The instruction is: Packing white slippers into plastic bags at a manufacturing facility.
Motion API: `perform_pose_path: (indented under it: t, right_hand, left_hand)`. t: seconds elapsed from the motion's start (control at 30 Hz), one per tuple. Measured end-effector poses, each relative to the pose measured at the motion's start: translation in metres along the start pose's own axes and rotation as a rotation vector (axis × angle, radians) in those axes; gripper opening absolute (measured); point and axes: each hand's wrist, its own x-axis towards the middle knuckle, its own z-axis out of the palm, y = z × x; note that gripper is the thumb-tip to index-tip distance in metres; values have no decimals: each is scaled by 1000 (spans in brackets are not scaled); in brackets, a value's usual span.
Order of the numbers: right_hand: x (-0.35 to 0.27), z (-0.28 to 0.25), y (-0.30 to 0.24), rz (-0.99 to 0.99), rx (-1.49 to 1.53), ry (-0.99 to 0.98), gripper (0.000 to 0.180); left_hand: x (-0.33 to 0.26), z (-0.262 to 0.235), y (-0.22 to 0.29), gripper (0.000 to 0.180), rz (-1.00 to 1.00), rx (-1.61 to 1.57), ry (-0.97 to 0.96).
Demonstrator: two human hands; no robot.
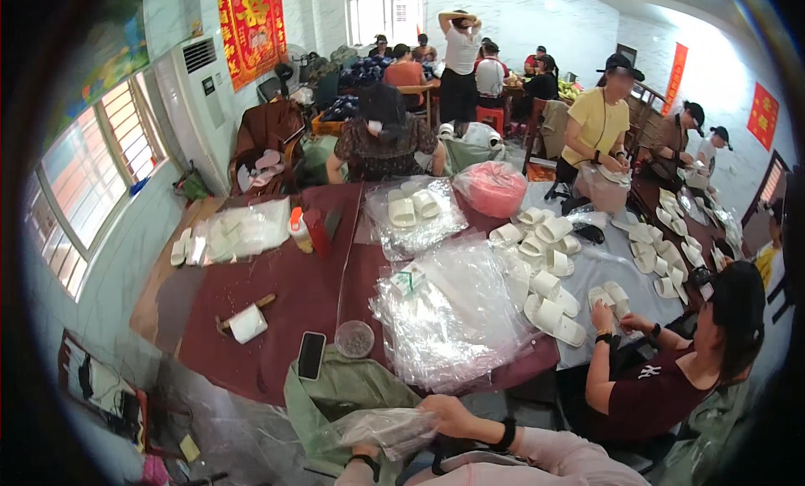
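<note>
Close to my body, at the lower edge, a crinkled clear plastic bag (387,431) stretches between my two hands. My right hand (449,417) has its fingers closed on the bag's right end. At the other end is my left hand (364,452); its fingers are covered by the film, so their grip does not show. Behind the bag, an olive-green sack (348,385) drapes over the table edge. Just beyond lies a large pile of flat clear bags (453,310), and to its right are several white slide sandals (553,318).
A phone (311,355) and a clear round tub (354,339) rest by the near edge. Left on the maroon table (277,364) lies a white-wrapped tool (247,323). Beyond stand a bottle (299,230) and more bags (251,226). A co-worker (654,360) handles sandals close on my right.
</note>
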Motion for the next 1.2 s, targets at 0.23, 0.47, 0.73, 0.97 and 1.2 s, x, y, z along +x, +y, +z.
perform_pose_path:
  t: [0.23,0.47,0.73,0.97,1.2]
  right_hand:
    - [56,107,8,324,246,-177,21]
    - [59,175,40,263,115,-356,22]
    - [37,185,64,24,36,-718,31]
    - [21,192,64,331,25,-744,44]
    - [5,117,72,269,-315,-452,48]
  left_hand:
    - [18,-34,16,69,16,147,-31]
    - [-17,-87,20,65,-30,280,-13]
    - [-22,-98,18,61,-64,420,-27]
    - [-33,-82,29,57,-91,524,-47]
    - [-43,-42,39,54,-122,646,-95]
